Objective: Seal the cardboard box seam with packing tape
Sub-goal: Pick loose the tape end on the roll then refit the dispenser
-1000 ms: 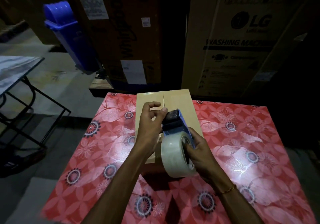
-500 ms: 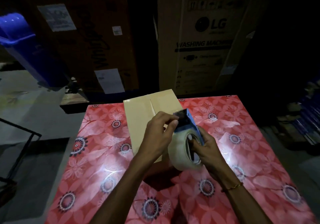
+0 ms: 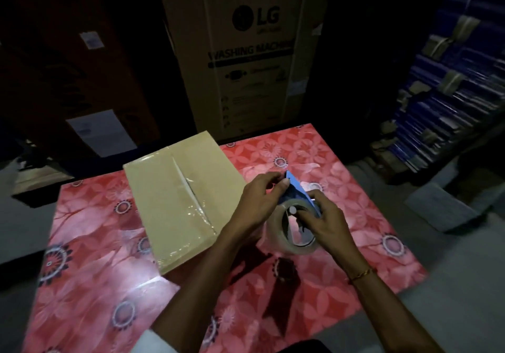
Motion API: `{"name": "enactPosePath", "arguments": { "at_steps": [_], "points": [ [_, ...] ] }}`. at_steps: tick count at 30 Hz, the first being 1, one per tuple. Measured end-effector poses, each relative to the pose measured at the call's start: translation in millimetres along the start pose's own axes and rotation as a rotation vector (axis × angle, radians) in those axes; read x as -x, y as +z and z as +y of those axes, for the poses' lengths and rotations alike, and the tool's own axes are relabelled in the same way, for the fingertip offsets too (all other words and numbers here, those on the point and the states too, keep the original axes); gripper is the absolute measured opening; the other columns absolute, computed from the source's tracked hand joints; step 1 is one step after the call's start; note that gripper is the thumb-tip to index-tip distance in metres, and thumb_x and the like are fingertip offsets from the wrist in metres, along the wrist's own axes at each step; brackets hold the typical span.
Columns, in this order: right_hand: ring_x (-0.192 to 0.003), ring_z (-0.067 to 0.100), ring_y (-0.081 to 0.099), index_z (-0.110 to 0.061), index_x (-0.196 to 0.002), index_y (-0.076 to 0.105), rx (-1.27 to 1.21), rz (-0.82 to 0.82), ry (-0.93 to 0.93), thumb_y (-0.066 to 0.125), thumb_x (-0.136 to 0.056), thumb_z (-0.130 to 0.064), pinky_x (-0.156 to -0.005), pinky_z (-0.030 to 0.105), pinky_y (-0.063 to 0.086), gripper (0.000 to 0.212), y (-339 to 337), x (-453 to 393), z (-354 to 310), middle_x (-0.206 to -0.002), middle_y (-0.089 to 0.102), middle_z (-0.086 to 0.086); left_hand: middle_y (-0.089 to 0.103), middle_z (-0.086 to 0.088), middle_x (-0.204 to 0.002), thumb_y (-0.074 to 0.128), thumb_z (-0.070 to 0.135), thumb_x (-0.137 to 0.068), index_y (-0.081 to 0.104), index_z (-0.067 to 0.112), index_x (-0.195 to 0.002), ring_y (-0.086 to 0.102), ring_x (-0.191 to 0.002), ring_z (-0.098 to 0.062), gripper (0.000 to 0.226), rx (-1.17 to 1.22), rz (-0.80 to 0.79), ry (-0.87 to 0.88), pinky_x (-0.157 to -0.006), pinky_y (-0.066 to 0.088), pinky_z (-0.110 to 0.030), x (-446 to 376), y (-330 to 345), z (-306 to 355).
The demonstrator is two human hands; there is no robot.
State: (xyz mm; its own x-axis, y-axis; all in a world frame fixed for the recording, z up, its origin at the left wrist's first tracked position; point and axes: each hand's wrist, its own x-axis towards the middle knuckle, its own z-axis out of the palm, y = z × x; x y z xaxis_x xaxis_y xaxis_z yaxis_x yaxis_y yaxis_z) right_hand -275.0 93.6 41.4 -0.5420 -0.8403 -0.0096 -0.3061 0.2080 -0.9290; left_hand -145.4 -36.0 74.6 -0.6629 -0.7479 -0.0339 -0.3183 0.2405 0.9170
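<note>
- Dim storeroom all round, and a red floral worktop point(image 3: 341, 197) with bare cloth open on the near and left sides.
- Cardboard box point(image 3: 175, 202) lies flat at the far left, one corner over the far edge; glossy tape shows along its seam point(image 3: 191, 191).
- Right of the box, both hands grip the blue tape dispenser point(image 3: 296, 191): left hand point(image 3: 257, 202) pinching its front, right hand point(image 3: 325, 221) closed round the clear tape roll point(image 3: 276, 236).
- Behind, a tall LG carton point(image 3: 251, 52) is cut off above; stacked blue packs point(image 3: 459, 79) blur at right.

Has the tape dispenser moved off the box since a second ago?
Yes. The tape dispenser, held in both hands, was over the cardboard box; it now sits to the box's right, above the red tablecloth.
</note>
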Motion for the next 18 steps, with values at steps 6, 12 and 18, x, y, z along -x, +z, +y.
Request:
{"name": "enactPosePath", "arguments": {
  "at_steps": [6, 12, 18],
  "points": [
    [-0.086, 0.017, 0.066, -0.029, -0.100, 0.067, 0.149, 0.036, 0.056, 0.077, -0.088, -0.036, -0.068, 0.036, 0.049, 0.017, -32, -34, 62, -0.096, 0.069, -0.002, 0.064, -0.005, -0.132, 0.061, 0.032, -0.094, 0.060, 0.016, -0.131, 0.058, -0.124, -0.021, 0.040, 0.048, -0.055, -0.118, -0.103, 0.048, -0.050, -39, 73, -22],
    [-0.081, 0.019, 0.065, -0.025, -0.093, 0.067, 0.256, -0.026, 0.131, 0.078, -0.085, -0.039, -0.069, 0.042, 0.051, 0.019, -59, -70, 108, -0.090, 0.069, -0.002, 0.058, -0.006, -0.116, 0.064, 0.023, -0.092, 0.063, 0.008, -0.130, 0.056, -0.112, -0.024, 0.041, 0.034, -0.047, -0.185, -0.089, 0.044, -0.031, -83, 123, -44],
    [-0.081, 0.027, 0.062, -0.018, -0.091, 0.069, 0.359, -0.100, 0.165, 0.076, -0.084, -0.024, -0.068, 0.042, 0.048, 0.012, -74, -103, 134, -0.088, 0.067, 0.004, 0.064, -0.008, -0.123, 0.053, -0.006, -0.095, 0.062, 0.020, -0.121, 0.062, -0.101, -0.019, 0.037, 0.232, -0.054, -0.407, -0.077, 0.053, -0.021, -101, 146, -70]
  ]
}}
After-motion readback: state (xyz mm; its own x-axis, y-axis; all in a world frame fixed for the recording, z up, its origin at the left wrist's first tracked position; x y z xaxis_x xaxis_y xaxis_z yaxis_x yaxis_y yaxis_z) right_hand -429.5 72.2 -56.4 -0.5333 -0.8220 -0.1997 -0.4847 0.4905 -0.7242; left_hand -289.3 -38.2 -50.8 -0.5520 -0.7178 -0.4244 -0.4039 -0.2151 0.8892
